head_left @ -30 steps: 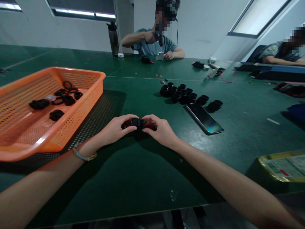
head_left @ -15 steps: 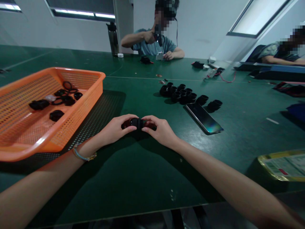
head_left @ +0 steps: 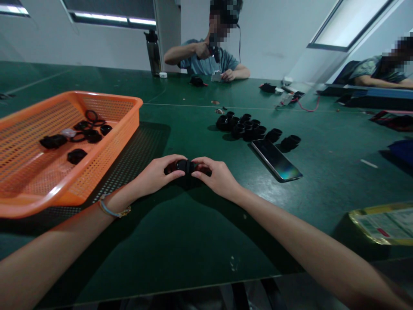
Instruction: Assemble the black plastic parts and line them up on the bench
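Note:
Both my hands meet over the green table [head_left: 180, 241] and hold one small black round part [head_left: 183, 165] between them. My left hand [head_left: 158, 174] has its fingers curled around the part's left end. My right hand [head_left: 217, 176] pinches its right end with thumb and fingers. The part's right half is hidden behind my right fingers. A cluster of several similar black parts [head_left: 245, 127] lies farther back on the table, apart from my hands.
An orange mesh basket [head_left: 97, 168] at the left holds several black parts and rings [head_left: 85, 131]. A phone [head_left: 276, 159] lies right of my hands. A yellow-edged packet [head_left: 383, 224] sits at the right. Two other people sit across the table near a dark bottle [head_left: 153, 51].
My right fingers have shifted slightly on the black part; the hands stay in the same place.

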Demonstrator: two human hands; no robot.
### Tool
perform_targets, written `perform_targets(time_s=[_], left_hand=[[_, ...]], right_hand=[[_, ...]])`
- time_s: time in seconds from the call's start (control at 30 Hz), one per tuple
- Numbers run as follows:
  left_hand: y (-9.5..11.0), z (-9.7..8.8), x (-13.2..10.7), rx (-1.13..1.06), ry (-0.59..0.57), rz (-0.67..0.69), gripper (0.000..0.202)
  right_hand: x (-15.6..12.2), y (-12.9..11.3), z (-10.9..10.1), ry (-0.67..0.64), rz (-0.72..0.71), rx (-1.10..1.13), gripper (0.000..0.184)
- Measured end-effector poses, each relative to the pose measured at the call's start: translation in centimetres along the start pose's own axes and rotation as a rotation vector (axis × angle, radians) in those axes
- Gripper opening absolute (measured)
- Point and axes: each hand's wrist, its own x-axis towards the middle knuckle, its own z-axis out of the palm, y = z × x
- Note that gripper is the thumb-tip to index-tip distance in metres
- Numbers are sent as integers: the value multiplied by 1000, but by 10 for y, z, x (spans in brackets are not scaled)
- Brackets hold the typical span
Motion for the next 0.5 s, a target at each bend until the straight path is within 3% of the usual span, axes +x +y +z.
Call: perform_targets(time_s=[0.5], left_hand=[[-5,1,0,-28,30,44,38]], right_hand=[[1,-3,-1,-9,-3,-73,21]])
